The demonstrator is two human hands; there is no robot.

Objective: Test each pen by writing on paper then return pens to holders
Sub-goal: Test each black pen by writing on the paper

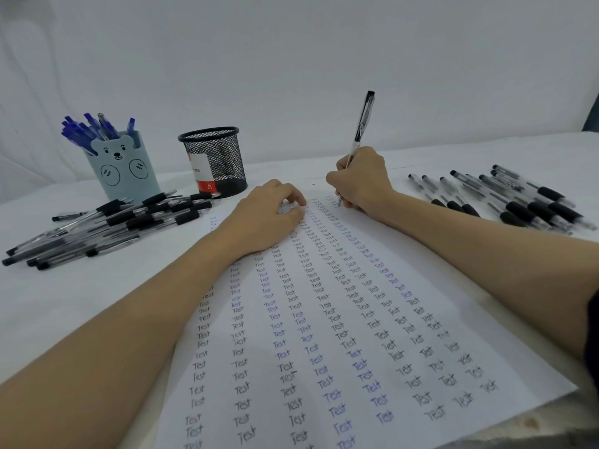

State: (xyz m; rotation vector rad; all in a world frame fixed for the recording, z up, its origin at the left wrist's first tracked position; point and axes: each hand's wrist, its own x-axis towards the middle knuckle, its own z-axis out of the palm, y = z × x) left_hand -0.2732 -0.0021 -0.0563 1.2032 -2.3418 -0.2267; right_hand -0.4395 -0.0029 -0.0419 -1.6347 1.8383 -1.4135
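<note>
Black gel pen [362, 124], pinched in my right hand [363, 178], nib on paper [324, 319] near far edge; my left hand [269, 212], fingers relaxed, presses sheet flat. Advise light, short strokes.

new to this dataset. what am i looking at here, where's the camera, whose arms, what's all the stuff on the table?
There is no robot: the arms belong to a person, and the single wide-angle camera sits on their head, looking forward and down. The right hand grips a black pen with its tip on the paper, which is filled with columns of the word "Test". The left hand rests on the sheet. On the white table stand a blue bear holder full of blue pens and a black mesh holder. Loose black pens lie in a left pile and a right pile.
</note>
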